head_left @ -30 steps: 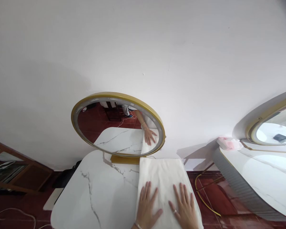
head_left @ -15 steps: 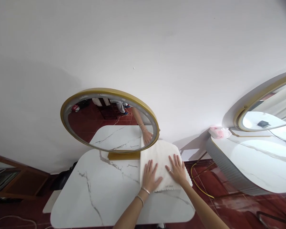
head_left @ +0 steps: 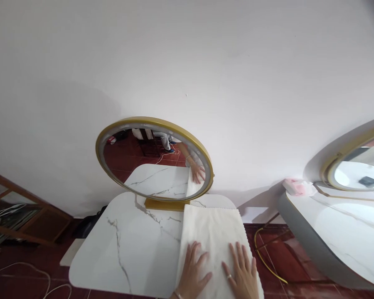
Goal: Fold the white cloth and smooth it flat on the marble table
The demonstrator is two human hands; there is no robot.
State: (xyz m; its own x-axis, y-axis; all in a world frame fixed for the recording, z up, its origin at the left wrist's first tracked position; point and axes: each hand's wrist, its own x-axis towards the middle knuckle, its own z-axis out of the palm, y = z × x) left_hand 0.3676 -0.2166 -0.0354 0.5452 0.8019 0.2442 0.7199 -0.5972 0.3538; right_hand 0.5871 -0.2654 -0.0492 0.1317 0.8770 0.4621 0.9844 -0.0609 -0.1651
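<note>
A white cloth [head_left: 213, 228] with a scalloped edge lies over the right part of a white marbled tabletop [head_left: 143, 245]. My left hand [head_left: 193, 274] rests palm down on the cloth's left side, fingers apart. Flat on its right side is my right hand [head_left: 241, 272], fingers spread, with a ring on one finger. The cloth's far edge lies beside the gold base [head_left: 165, 204] of a round gold-framed mirror [head_left: 157, 160]. The cloth's near end runs out of view at the bottom.
At the right, a second marbled table [head_left: 345, 224] bears a pink and white tissue pack [head_left: 299, 187] and another round mirror [head_left: 361, 158]. A yellow hose [head_left: 268, 263] lies between the tables. At the left are a wooden shelf [head_left: 34, 211] and cables [head_left: 34, 265].
Both my hands have moved toward me on the cloth. The cloth has come nearer too, baring the tabletop's far right corner, and its far edge now shows. The view has shifted slightly.
</note>
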